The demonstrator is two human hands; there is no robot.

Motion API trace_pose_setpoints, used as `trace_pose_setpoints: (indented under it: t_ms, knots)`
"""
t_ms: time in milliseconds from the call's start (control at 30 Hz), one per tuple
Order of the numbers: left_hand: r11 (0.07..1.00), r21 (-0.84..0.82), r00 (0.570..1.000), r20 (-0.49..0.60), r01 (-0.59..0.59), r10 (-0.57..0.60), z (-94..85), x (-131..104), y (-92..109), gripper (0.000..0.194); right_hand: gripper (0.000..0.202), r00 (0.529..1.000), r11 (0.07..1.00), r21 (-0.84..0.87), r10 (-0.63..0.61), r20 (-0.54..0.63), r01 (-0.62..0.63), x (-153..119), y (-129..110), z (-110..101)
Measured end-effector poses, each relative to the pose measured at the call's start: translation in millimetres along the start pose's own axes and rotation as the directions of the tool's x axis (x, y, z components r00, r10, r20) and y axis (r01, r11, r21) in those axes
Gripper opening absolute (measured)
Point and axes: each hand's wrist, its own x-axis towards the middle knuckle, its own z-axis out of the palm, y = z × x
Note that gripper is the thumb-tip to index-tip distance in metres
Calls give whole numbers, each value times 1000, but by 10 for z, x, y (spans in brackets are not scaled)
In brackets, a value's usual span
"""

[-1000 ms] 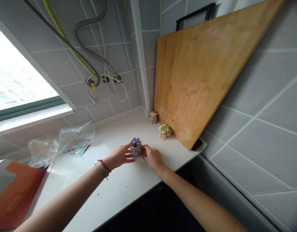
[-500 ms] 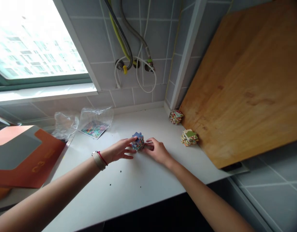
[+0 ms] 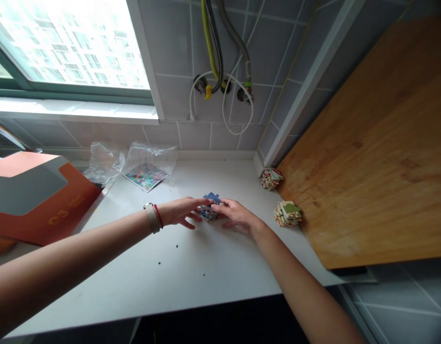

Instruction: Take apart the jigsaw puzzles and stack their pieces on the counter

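A small stack of jigsaw pieces [image 3: 207, 213] sits on the white countertop, between my two hands. A blue jigsaw piece [image 3: 212, 196] shows at its top. My left hand [image 3: 182, 211] comes in from the left, its thumb across the top of the stack and its lower fingers spread by the near left side. On the other side my right hand [image 3: 237, 215] is curled, thumb and fingertips against the stack's right edge and top piece. Fingers partly cover the stack, so the exact contact is hidden.
Two more jigsaw stacks, one greenish [image 3: 288, 213] and one mixed [image 3: 271, 178], stand right beside a leaning wooden board [image 3: 371, 157]. A clear plastic bag with a picture card [image 3: 147, 177] and an orange-grey box [image 3: 37, 196] lie left. Tiny dark bits [image 3: 177, 246] dot the countertop [image 3: 134, 286].
My right hand has moved from low beside the stack up to its top edge. My left thumb stays across the top. The camera view has shifted, too.
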Motion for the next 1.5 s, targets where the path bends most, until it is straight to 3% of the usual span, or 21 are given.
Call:
trace_pose_setpoints:
  t_ms: [67, 267, 500, 767, 1000, 1167, 1267, 1400, 1500]
  knots:
    - [999, 54, 1000, 9, 9, -9, -27, -5, 35, 67, 55, 999, 1000, -23, 20, 44, -19, 0, -47, -39]
    - [991, 129, 1000, 17, 21, -23, -60, -42, 153, 56, 46, 999, 998, -47, 36, 32, -34, 28, -90, -25]
    - [981, 170, 996, -14, 92, -91, -74, 114, 211, 52, 47, 994, 998, 28, 55, 96, -58, 57, -77, -124]
    - [977, 212, 999, -14, -34, 37, 68, -9, 247, 45, 49, 996, 996, 85, -6, 93, -2, -31, 82, -125]
    - [974, 213, 997, 47, -77, 68, 56, 46, 193, 40, 50, 996, 994, 107, -36, 83, 27, -119, 97, -92]
    - [973, 215, 996, 11, -85, 85, 94, 50, 181, 42, 54, 996, 991, 124, -50, 74, 40, -133, 124, -90]
    - [976, 170, 989, -28, -137, 144, 154, 50, 145, 47, 52, 990, 986, 133, -117, 85, 105, -135, 159, -88]
    - [978, 111, 978, -95, -176, 186, 226, 66, 39, 73, 47, 981, 979, 110, -181, 68, 173, -151, 200, -72]
    - [973, 111, 970, -116, -203, 215, 280, 83, -41, 86, 60, 978, 972, 147, -196, 64, 185, -156, 238, -55]
